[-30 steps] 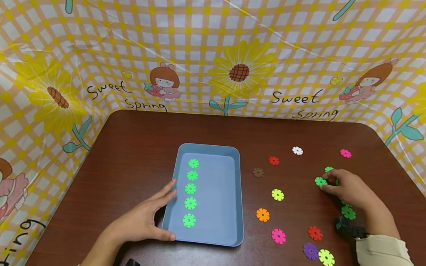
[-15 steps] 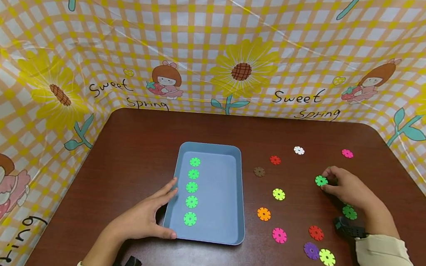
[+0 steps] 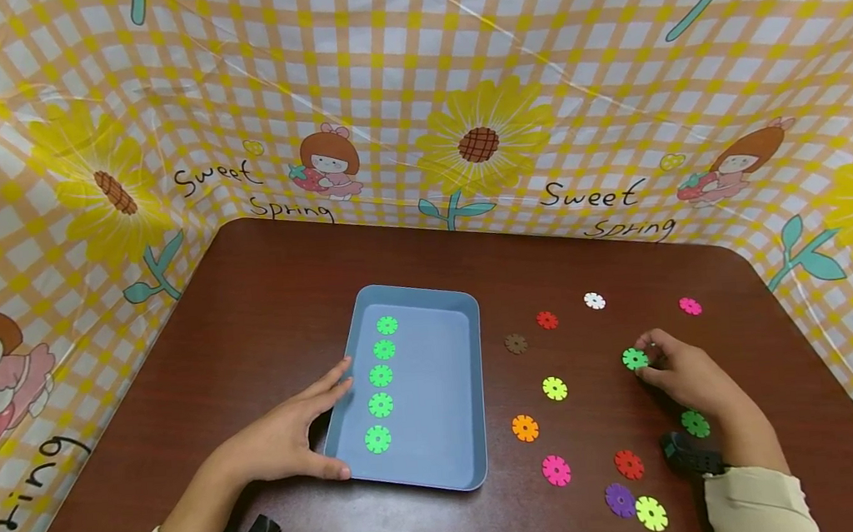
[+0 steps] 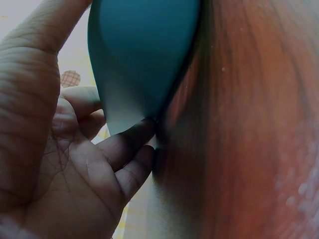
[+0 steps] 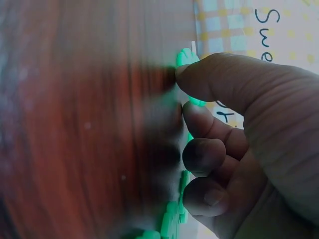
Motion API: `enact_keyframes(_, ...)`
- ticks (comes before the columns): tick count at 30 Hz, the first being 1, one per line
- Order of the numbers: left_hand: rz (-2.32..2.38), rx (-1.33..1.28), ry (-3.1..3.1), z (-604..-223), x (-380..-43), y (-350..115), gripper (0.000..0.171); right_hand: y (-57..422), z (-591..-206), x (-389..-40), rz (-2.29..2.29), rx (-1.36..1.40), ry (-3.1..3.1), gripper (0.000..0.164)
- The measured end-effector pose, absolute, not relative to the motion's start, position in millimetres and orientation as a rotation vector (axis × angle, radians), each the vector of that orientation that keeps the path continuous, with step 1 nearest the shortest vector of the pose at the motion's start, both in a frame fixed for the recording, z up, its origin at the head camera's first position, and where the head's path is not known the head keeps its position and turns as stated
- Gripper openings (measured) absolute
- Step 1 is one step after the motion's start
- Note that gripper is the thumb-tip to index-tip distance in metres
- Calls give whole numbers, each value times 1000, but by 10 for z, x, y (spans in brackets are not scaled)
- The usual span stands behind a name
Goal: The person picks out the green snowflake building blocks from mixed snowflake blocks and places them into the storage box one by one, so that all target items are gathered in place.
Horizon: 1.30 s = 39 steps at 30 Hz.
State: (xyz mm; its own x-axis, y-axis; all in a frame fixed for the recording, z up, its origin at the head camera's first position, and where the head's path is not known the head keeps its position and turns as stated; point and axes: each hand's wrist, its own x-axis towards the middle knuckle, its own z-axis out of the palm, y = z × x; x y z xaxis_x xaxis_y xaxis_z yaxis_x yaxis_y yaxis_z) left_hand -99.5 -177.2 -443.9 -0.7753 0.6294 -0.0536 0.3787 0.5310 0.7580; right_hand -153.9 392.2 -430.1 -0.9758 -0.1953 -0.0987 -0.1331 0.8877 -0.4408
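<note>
My left hand [image 3: 278, 440] spans the near left part of a grey-blue tray [image 3: 477, 396], with spread fingers touching its side and the thumb at the corner. In the left wrist view the fingertips lie against the outer wall of the tray. A column of several light green interlocking discs [image 3: 381, 376], notched like snowflakes, lies along the left of the tray. Over the table's right side, my right hand [image 3: 686, 371] pinches a green disc [image 3: 635, 358] between thumb and index finger. More green discs [image 5: 169, 219] lie beneath the right hand, partly hidden by it.
Loose discs lie right of the tray: brown [image 3: 516, 343], white [image 3: 595, 301], orange [image 3: 525, 428], purple [image 3: 620, 501], plus red, pink and yellow ones. A dark green disc [image 3: 695, 423] sits by the right wrist. Checked cloth [image 3: 382, 77] walls the brown table [image 3: 272, 311].
The right hand has shifted slightly left with the pinched green disc. Another green disc that showed behind its fingers is hidden now. My left hand has kept its place at the tray.
</note>
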Motion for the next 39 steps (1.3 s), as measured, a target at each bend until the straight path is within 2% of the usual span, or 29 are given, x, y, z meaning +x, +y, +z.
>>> enact_keyframes(27, 1099, 832, 2456, -4453, -989, -1770, 114, 3918, -4360, -1531, -711, -251, 2924, 29)
enact_keyframes(39, 1109, 836, 2448, -4445, -988, -1775, 115, 3805, -4321, -1586, -748, -368, 2992, 27)
